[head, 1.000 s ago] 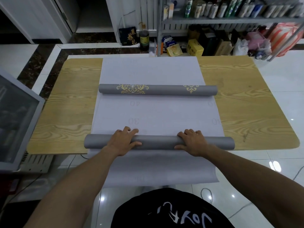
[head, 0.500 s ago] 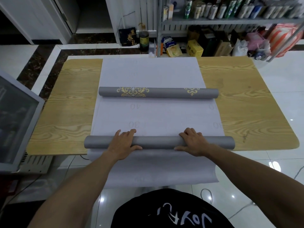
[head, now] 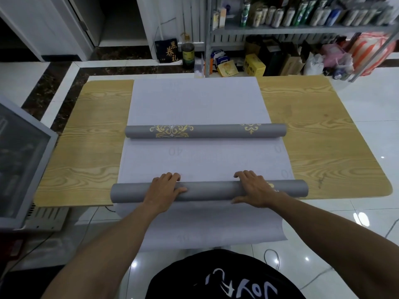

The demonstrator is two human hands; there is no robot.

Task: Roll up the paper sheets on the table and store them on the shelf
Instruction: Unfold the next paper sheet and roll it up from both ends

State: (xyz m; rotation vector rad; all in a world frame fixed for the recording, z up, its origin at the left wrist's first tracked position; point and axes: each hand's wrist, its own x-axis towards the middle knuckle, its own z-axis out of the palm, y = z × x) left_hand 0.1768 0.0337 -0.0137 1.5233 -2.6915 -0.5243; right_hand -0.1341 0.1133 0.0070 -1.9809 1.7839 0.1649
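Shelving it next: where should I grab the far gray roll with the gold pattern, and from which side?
Probably its bare middle stretch, from above: the far roll lies crosswise on the flat sheet, long and slim, both ends free, so a centre grip should balance it.

The paper sheet (head: 194,104) runs down the middle of the surface (head: 86,158), from its far edge to its near edge, where it hangs over toward me. The surface lies uncovered on both sides of it. The far roll (head: 205,131) lies crosswise on the sheet about midway. The near roll (head: 207,190) lies parallel at the near edge, well apart from it. My left hand (head: 164,188) and right hand (head: 254,188) sit on the near roll either side of centre, fingers bent over its far side. Behind the surface stands the shelf (head: 302,30) with cans (head: 278,15) on it and boxes (head: 254,64) beneath. A cabinet (head: 21,160) stands to the left.
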